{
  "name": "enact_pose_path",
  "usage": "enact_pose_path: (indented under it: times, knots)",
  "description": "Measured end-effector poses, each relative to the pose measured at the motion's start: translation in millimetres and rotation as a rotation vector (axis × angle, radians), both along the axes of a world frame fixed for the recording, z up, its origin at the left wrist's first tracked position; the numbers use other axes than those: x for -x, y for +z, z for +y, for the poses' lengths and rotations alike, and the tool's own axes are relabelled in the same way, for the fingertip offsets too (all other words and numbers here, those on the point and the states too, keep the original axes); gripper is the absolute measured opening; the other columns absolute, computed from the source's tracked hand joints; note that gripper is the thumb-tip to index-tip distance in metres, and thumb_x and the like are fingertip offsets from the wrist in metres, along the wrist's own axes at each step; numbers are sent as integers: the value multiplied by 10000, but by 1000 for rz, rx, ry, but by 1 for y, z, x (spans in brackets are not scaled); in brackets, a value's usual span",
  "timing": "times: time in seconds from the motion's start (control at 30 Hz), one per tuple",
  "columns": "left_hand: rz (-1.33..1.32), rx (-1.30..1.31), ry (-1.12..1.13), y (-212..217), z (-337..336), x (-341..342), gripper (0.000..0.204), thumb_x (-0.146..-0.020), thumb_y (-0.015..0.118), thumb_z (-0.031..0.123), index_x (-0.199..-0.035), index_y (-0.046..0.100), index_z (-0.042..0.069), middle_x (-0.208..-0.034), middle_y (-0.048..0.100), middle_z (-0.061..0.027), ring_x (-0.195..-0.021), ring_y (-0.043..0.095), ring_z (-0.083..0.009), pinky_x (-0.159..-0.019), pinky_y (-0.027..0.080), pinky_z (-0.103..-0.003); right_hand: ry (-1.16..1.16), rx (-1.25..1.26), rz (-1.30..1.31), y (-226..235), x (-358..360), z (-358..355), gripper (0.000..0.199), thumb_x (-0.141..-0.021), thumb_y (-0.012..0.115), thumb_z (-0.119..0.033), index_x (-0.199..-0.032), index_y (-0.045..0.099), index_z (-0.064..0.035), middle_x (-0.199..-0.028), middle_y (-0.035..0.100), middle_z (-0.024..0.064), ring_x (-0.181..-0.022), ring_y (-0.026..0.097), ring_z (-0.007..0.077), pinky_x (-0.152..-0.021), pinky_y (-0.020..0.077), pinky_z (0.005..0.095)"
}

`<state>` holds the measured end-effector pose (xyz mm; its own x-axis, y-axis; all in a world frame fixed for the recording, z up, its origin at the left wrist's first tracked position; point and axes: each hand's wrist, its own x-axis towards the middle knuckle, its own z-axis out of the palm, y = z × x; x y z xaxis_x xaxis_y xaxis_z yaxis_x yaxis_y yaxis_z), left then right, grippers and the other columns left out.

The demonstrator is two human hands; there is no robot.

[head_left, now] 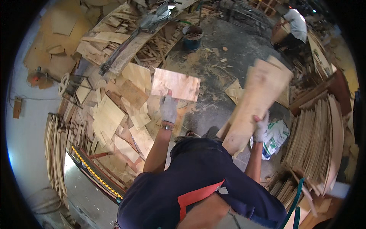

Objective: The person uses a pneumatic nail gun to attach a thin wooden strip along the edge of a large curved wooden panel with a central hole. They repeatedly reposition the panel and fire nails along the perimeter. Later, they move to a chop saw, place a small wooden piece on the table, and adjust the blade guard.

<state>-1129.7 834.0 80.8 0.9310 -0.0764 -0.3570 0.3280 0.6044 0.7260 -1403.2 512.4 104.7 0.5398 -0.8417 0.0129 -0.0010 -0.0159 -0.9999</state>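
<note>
My left hand (pixel 168 108), in a pale glove with the thumb bare, grips the near edge of a small rectangular plywood board (pixel 179 84). That board is held out flat in front of me. My right hand (pixel 261 128), also gloved, is closed on the right edge of a long, shaped plywood panel (pixel 253 101). The panel slants from beside my waist up to the far right, its far end blurred by motion. A second panel edge shows behind it, but how many pieces I hold there cannot be made out.
Plywood offcuts (pixel 108 116) lie heaped at the left. Beyond them stands a bench with a long metal rail (pixel 122 51), near a dark bucket (pixel 193 38). Tall stacked panels (pixel 314 137) stand at the right, beside a white and green sack (pixel 275 137). Another person (pixel 293 28) bends far right.
</note>
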Motion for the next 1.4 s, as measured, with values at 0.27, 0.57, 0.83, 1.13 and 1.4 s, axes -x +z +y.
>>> enact_pose_path:
  times: [0.27,0.57,0.83,1.13,1.4]
  knots:
    - [139,435,-35,-79,-44,-149,260,-1077,534,168,-1275,582,6,-1311,642,-159,-1160,636,-275,-1025,562,-457,-228,-173,-212,-75,-19,-157,743,-866,770,-164,-1509,415,-51,-1398,559,122,-1249,563,289,-1088,469,426]
    - [134,744,129,-96,-106,-272,306,-1099,443,138,-1344,599,40,-1297,660,-141,-1103,681,-219,-907,627,-351,63,-262,-386,-34,-232,-310,644,-900,725,-183,-1460,448,-24,-1341,595,143,-1157,639,296,-955,575,438]
    - [87,467,338,-72,-167,-406,284,-1032,614,158,-1286,596,32,-1248,669,-141,-1054,695,-256,-894,634,-400,146,-230,-233,-55,-467,-376,578,-886,721,-90,-1410,485,-32,-1281,617,108,-1101,662,257,-902,587,393]
    - [166,479,531,-125,-210,-614,288,-1021,620,125,-1286,570,24,-1270,657,-140,-1148,659,-268,-936,622,-428,195,-6,-209,-41,-715,-392,652,-851,738,-100,-1431,453,-12,-1302,594,111,-1178,603,231,-989,511,365]
    - [435,324,312,-117,-258,-626,270,-1055,570,347,-1127,620,92,-903,611,-56,-867,608,-239,-861,540,-460,301,-59,-219,-26,-882,-411,722,-837,759,-83,-1464,406,-21,-1284,605,102,-1133,620,221,-959,524,345]
